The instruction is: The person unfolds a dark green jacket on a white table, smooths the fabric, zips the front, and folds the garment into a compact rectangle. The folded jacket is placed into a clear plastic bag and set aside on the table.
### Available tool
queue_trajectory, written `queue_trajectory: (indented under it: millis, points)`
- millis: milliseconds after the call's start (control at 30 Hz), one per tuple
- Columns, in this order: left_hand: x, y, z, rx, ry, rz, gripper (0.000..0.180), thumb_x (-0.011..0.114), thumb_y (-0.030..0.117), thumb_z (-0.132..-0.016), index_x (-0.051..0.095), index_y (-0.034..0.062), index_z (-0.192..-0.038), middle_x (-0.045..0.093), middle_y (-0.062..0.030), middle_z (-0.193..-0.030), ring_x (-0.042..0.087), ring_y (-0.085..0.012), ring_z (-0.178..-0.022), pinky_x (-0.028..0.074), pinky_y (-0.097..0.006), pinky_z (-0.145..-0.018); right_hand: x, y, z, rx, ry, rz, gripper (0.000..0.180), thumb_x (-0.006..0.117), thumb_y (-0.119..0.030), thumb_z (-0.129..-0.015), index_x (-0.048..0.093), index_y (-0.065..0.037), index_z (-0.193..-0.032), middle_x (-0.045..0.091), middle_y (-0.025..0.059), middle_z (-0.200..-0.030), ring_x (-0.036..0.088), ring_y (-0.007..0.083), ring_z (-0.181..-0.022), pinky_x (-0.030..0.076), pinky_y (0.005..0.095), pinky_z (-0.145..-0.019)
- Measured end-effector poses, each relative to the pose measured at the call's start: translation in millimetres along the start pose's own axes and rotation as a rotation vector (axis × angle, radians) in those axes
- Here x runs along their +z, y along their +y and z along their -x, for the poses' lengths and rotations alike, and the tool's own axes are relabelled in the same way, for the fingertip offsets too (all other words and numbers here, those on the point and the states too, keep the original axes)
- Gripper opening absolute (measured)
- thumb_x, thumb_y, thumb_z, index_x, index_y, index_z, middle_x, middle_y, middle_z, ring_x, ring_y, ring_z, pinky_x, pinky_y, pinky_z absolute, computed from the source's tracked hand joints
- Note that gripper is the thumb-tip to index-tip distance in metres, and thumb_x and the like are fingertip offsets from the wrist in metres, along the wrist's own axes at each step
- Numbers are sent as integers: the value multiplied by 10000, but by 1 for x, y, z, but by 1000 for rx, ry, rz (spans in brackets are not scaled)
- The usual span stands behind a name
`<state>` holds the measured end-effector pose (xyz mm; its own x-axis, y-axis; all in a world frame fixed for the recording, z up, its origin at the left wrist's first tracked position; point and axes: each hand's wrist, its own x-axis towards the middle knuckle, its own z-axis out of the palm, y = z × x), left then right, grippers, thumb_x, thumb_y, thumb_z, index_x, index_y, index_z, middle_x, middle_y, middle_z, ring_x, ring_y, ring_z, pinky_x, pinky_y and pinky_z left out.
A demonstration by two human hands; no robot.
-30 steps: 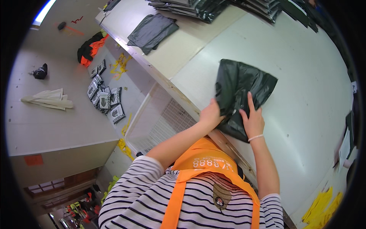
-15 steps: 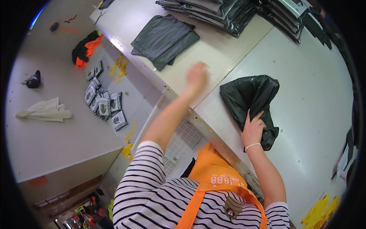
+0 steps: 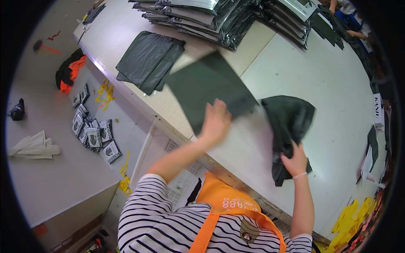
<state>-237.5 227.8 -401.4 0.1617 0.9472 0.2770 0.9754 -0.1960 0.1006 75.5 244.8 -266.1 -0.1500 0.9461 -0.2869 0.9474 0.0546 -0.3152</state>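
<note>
My left hand (image 3: 216,122), somewhat blurred, grips the near edge of a flat, dark green square sheet (image 3: 206,84). The sheet is smeared by motion and tilts over the pale tabletop (image 3: 337,139); whether it touches the surface I cannot tell. To its right, a crumpled dark green bundle of thin, slightly shiny material (image 3: 291,114) lies on the table. My right hand (image 3: 296,161), with a beaded bracelet at its wrist, is closed on the bundle's near part. Some of its fingers are hidden in the folds.
Flat dark pieces (image 3: 145,59) lie beyond my left hand. Clear-bagged dark packages (image 3: 206,19) are stacked at the back. A metal edge (image 3: 175,130) borders the table. Small packets (image 3: 95,133) lie on the lower left surface. Another person's arm (image 3: 358,34) shows at the upper right.
The flat sheet has come into view under my left hand, where no sheet showed before. My right hand has shifted its hold, and the bundle now hangs together more narrowly. The whole view has swung.
</note>
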Motion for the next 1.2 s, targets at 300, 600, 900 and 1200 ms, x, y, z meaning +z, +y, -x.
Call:
queue_trajectory:
  millis: [300,600,900,1200]
  points:
    - [13,208,12,177,-167,615,338,720,232,-708,628,116,-1011,565,-73,-1035,542,-270,-910,430,-393,-763,-39,133,142,222,343,-393,396,701,-144,-743,588,28,-1082,619,199,-1043,588,371,-970,453,376,-864]
    - [31,212,0,246,4,695,143,694,209,-768,627,89,-806,563,-44,-791,549,-256,-784,433,-372,-680,-17,141,237,224,230,-381,467,698,-175,-712,592,-11,-1136,578,220,-1115,563,400,-1017,463,393,-856]
    - [20,198,-33,-105,-402,1092,131,650,115,-852,648,-16,-850,636,-33,-707,532,-83,-643,428,-245,-593,-9,127,251,-141,-94,-298,613,704,-281,-676,562,-118,-1250,575,174,-1056,590,350,-944,495,385,-803]
    - [-99,170,-58,262,-955,878,138,671,115,-814,686,-6,-878,650,-21,-707,559,-81,-665,464,-256,-632,14,100,143,-351,-354,-135,631,637,-307,-689,524,-213,-1302,545,167,-975,584,328,-901,489,402,-785]
